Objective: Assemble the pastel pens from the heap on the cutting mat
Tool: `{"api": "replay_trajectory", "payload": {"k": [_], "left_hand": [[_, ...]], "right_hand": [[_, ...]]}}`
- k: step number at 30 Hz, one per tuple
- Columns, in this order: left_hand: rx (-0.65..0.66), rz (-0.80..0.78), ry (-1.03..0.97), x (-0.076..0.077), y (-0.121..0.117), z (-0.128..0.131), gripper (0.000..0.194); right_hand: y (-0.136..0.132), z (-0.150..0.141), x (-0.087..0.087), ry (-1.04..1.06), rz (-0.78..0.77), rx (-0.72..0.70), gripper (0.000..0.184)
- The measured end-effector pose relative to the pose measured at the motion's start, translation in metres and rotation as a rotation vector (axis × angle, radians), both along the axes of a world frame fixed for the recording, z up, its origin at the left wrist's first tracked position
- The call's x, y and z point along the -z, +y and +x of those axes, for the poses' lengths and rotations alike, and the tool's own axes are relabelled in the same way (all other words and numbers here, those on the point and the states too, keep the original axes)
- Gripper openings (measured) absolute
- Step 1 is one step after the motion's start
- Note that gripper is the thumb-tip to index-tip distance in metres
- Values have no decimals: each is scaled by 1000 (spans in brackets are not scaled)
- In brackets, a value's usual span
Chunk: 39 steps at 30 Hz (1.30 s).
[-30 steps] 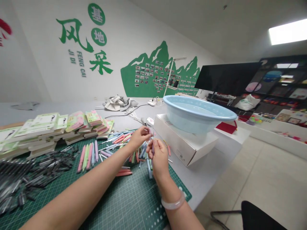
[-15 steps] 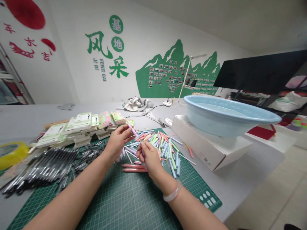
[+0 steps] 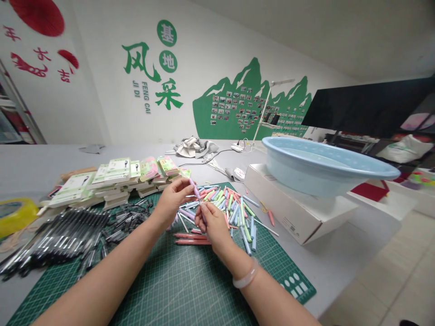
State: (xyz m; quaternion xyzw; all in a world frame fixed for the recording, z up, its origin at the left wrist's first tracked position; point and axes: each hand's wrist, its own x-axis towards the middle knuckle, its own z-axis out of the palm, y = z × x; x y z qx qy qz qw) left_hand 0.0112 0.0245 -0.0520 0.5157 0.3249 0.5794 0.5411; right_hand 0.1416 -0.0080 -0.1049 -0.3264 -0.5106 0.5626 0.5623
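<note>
My left hand [image 3: 174, 199] pinches a slim purple pen part [image 3: 195, 187], its tip pointing up and away from me. Close beside it my right hand [image 3: 211, 220] is closed on a lower purple pen piece, mostly hidden by the fingers. The two pieces line up and meet, or nearly meet, between the hands. Behind and under them spreads a loose heap of pastel pen parts [image 3: 234, 206] in pink, green, blue and purple. Two finished-looking red pens [image 3: 192, 242] lie side by side on the green cutting mat [image 3: 163, 280], just left of my right hand.
Black clear-barrelled pens [image 3: 68, 231] and black pen caps lie at left, before stacked sticky-note packs [image 3: 117, 170]. Yellow tape [image 3: 20, 216] sits at the left edge. A blue basin [image 3: 306, 174] rests on a white box [image 3: 292, 213] at right. Grey-white gloves [image 3: 193, 148] lie behind.
My left hand has moved slightly right, bringing its purple pen part nearer the right hand's piece. Both hands keep their grip, and the view has shifted slightly.
</note>
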Motion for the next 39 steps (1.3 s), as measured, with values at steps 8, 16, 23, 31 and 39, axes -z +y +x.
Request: {"api": "replay_trajectory", "payload": {"k": [8, 16, 23, 31, 39], "left_hand": [[58, 41, 188, 2, -10, 6, 25], [59, 77, 242, 5, -18, -5, 20], [32, 119, 282, 7, -23, -6, 18], [61, 118, 274, 13, -19, -7, 18], [146, 108, 236, 7, -25, -5, 16]], "right_hand": [[0, 5, -4, 132, -26, -58, 27], [-9, 11, -1, 160, -85, -113, 23], [-11, 7, 7, 107, -112, -36, 16], [-12, 10, 6, 85, -90, -36, 15], [-13, 11, 5, 173, -125, -159, 23]]}}
